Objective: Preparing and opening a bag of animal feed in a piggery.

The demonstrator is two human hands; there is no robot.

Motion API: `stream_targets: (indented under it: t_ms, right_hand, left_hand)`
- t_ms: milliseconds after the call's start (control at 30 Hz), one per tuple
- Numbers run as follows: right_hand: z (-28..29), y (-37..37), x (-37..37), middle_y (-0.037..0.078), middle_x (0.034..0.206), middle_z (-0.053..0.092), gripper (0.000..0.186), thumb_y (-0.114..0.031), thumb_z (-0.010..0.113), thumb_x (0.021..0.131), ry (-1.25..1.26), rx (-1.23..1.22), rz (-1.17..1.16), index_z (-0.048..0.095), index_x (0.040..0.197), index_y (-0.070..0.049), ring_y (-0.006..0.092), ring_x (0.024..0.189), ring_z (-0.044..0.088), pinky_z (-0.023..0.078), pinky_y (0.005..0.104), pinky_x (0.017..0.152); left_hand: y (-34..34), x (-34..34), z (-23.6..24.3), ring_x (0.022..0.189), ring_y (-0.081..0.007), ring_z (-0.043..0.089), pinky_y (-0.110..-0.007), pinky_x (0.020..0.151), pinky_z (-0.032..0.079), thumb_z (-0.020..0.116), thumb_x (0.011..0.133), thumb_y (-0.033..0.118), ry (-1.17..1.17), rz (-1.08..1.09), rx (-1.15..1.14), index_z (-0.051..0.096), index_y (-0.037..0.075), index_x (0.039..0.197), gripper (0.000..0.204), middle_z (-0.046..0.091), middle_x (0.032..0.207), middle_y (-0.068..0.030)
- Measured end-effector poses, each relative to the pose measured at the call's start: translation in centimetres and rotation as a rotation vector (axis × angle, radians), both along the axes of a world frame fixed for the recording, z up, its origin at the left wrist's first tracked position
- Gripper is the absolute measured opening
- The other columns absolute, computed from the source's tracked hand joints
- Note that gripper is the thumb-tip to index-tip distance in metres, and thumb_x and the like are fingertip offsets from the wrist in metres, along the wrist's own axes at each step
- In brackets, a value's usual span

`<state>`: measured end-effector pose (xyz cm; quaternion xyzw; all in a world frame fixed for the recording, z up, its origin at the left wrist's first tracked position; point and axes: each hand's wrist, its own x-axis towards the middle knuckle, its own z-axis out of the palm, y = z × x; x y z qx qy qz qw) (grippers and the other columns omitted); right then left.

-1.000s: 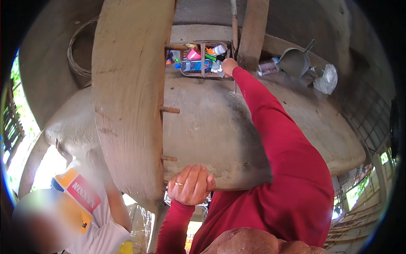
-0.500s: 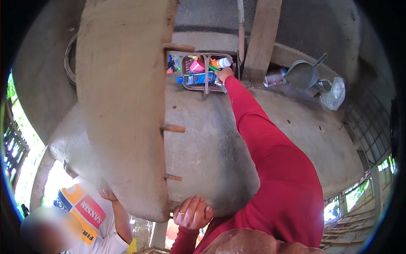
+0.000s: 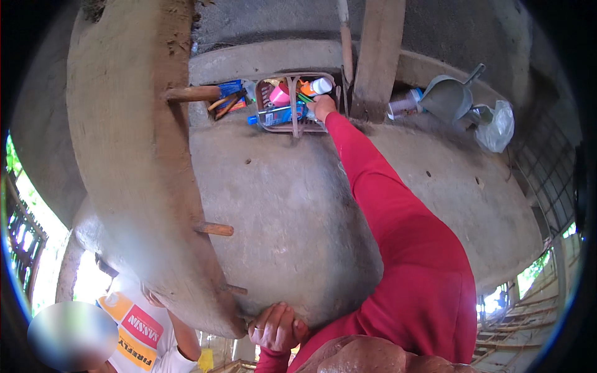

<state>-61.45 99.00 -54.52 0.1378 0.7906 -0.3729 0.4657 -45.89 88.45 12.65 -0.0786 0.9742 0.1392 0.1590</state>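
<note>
My right hand [image 3: 321, 107], at the end of a red sleeve, reaches far across the slab into the right side of a brown plastic basket [image 3: 294, 129]. Its fingers are bent together beside something green; what they hold is hidden. Around them in the basket are a white-capped orange bottle [image 3: 316, 86], a pink item [image 3: 279, 95] and a clear bottle with a blue cap and label [image 3: 280, 116]. My left hand [image 3: 278, 326] rests at the near edge of the grey concrete slab [image 3: 280, 205], its fingers curled in with nothing visible in them.
A thick post with wooden pegs [image 3: 134, 155] rises on the left. Handled tools and a blue packet [image 3: 230, 90] lie left of the basket. On the right are a clear jar [image 3: 405, 104], a grey dustpan [image 3: 446, 97] and a plastic bag [image 3: 495, 127]. Another person [image 3: 140, 329] stands lower left.
The view has shifted, so the pegged post sits further left and the tools beside the basket now show. My right hand stays in the basket's right side; my left stays at the slab's edge.
</note>
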Motion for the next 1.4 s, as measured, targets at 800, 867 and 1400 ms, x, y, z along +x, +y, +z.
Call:
stream_targets:
  t_ms: [800, 867, 1400]
  right_hand:
    - [40.1, 9.2, -2.5, 0.004, 0.059, 0.055, 0.024, -0.02, 0.07, 0.088, -0.033, -0.204, 0.09, 0.063, 0.077, 0.001, 0.0133, 0.044, 0.052, 0.036, 0.0338, 0.038]
    - [46.8, 11.6, -2.6, 0.002, 0.06, 0.055, 0.024, -0.022, 0.069, 0.089, -0.013, -0.221, 0.196, 0.065, 0.08, 0.001, 0.011, 0.046, 0.05, 0.037, 0.0327, 0.04]
    - [82.3, 27.8, 7.6, 0.002, 0.077, 0.064, 0.026, -0.022, 0.07, 0.097, 0.331, -0.588, 0.524, 0.072, 0.109, 0.001, 0.0061, 0.074, 0.055, 0.047, 0.028, 0.065]
  left_hand:
    - [-0.3, 1.5, 4.6, 0.081, -0.0199, 0.069, -0.035, 0.063, 0.049, 0.075, 0.087, 0.024, 0.47, 0.049, -0.052, 0.07, 0.01, 0.089, 0.014, 0.072, 0.09, -0.0031]
    - [-0.2, 2.0, 4.5, 0.081, -0.0206, 0.069, -0.035, 0.062, 0.049, 0.075, 0.087, 0.016, 0.517, 0.092, -0.042, 0.069, 0.011, 0.089, 0.008, 0.071, 0.091, -0.003]
    - [13.1, 6.6, 12.9, 0.103, -0.0098, 0.063, -0.025, 0.093, 0.049, 0.07, 0.101, 0.023, 0.275, 0.515, 1.425, 0.067, 0.0, 0.128, 0.036, 0.071, 0.114, -0.0031]
